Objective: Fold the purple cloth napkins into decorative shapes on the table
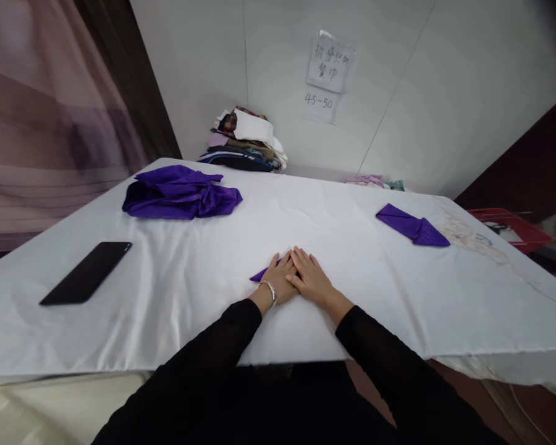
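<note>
A folded purple cloth napkin (258, 276) lies flat near the front middle of the table, mostly hidden beneath my hands; only a pointed corner shows at the left. My left hand (279, 279) rests palm down on it, fingers stretched out, a silver bracelet at the wrist. Flat and partly across the left fingers lies my right hand (311, 275), its fingers straight. Both hands press down rather than grasp. Another folded purple napkin (412, 225), pointed at its ends, lies to the right. Toward the back left sits a loose heap of purple cloth (180, 193).
A white cloth covers the table (204, 278). At the left is a black flat device (87, 273). Stacked folded clothes (245, 142) stand behind the table's back edge by the wall. A red basket (514, 228) is beyond the right edge, and a pink curtain (50, 111) hangs left.
</note>
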Available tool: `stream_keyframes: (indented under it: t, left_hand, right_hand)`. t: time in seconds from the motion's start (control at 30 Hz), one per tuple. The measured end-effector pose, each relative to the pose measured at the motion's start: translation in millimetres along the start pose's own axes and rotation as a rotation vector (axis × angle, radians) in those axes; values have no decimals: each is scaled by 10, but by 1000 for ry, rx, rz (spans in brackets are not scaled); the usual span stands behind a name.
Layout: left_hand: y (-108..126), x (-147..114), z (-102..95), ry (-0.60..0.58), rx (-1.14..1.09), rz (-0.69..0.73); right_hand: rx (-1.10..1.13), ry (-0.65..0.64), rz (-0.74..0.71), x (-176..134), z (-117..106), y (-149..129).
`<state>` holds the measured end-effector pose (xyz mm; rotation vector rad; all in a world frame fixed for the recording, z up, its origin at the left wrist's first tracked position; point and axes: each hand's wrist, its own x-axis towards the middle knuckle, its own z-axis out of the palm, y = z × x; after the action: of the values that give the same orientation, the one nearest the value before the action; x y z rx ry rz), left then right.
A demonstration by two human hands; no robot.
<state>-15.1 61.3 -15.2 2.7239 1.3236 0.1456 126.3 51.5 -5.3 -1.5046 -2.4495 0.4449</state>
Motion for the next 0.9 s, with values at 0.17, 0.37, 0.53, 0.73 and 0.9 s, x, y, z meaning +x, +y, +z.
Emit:
stream_keyframes:
  t: [0.17,0.37,0.53,0.73,0.9]
  left_hand:
    - [-125,-122,-25,1,-23,-105]
    - [-368,-463,-78,-12,-19,-208]
    - [-545,-714,-194,-82,-46,-270]
    - [-320,-472,-299,35,-96,-309]
    - [17,-103,-192,77,-127,-108]
  right_hand:
    - [-77,2,-13,2,20,-15]
    - [-150,22,-25,5,55,-35]
    - [-170,29,-23,1,64,-36]
    - [-201,9,-7,4,79,-24]
    - [-239,-11,-42,2,82,-20]
